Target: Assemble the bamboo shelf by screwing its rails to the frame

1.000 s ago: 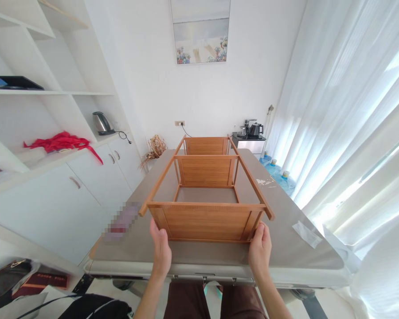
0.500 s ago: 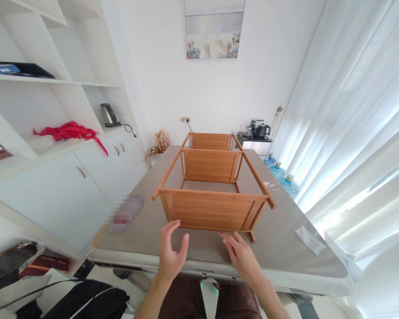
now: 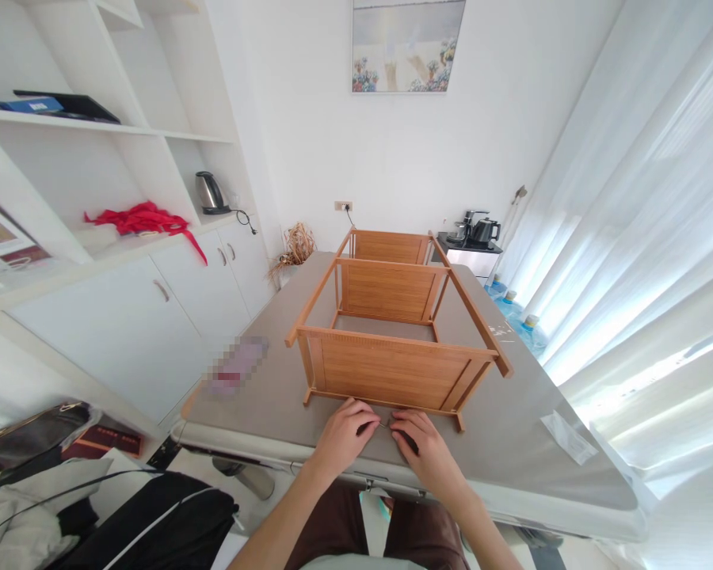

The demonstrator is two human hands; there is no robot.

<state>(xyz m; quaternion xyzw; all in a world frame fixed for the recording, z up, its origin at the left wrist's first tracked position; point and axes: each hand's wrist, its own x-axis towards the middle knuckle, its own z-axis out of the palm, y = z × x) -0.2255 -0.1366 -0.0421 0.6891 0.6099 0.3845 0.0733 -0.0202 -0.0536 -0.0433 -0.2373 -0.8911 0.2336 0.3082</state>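
A wooden shelf unit [image 3: 395, 370] with slatted panels lies on its side on the table. Just in front of its near panel, my left hand [image 3: 345, 434] is closed in a pinch. My right hand [image 3: 421, 439] faces it, fingers also pinched together. Between the fingertips of both hands shows a thin, greyish rod-like piece [image 3: 384, 425], too small to identify and partly covered by the fingers. Both hands are low over the tabletop, close to the shelf's bottom rail.
The grey-brown table [image 3: 261, 423] carries a clear plastic bag [image 3: 569, 437] at right and a blurred item [image 3: 238, 366] at left. White shelving [image 3: 124, 289] stands on the left, curtains [image 3: 642, 237] on the right. A black bag [image 3: 160, 514] is at lower left.
My left hand has moved right and its spread fingers have closed. The two hands now meet at the thin piece. The view has shifted slightly; the shelf unit appears unmoved on the table.
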